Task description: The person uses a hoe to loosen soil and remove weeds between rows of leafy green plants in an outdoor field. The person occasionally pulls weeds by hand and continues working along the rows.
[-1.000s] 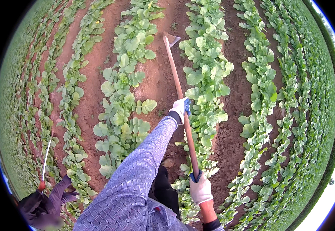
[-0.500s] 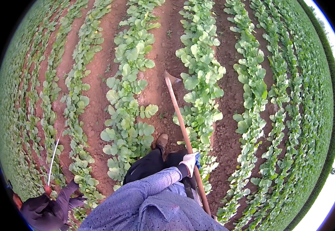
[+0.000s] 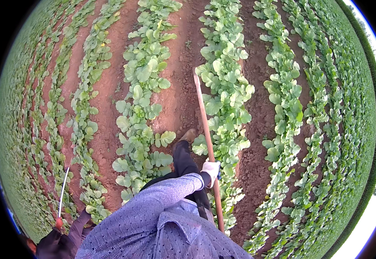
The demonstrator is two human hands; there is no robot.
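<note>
My left hand (image 3: 211, 169), in a white glove with some blue at its edge, is closed around the wooden handle of a hoe (image 3: 205, 125). The long handle runs from beside my body up and forward over the soil. Its far end reaches the edge of a leafy green row (image 3: 227, 82), where the blade is hardly visible. My right hand is out of sight.
Leafy rows (image 3: 140, 90) run lengthwise on both sides, with furrows of reddish soil (image 3: 175, 86) between them. My brown shoe (image 3: 189, 135) stands in the furrow. At lower left a co-worker in dark clothes (image 3: 60, 241) holds a long pale-handled tool (image 3: 63, 190).
The hoe's far end has shifted forward and slightly right, and its blade has turned mostly out of sight. My leg has stepped forward. The co-worker has slipped lower in the picture.
</note>
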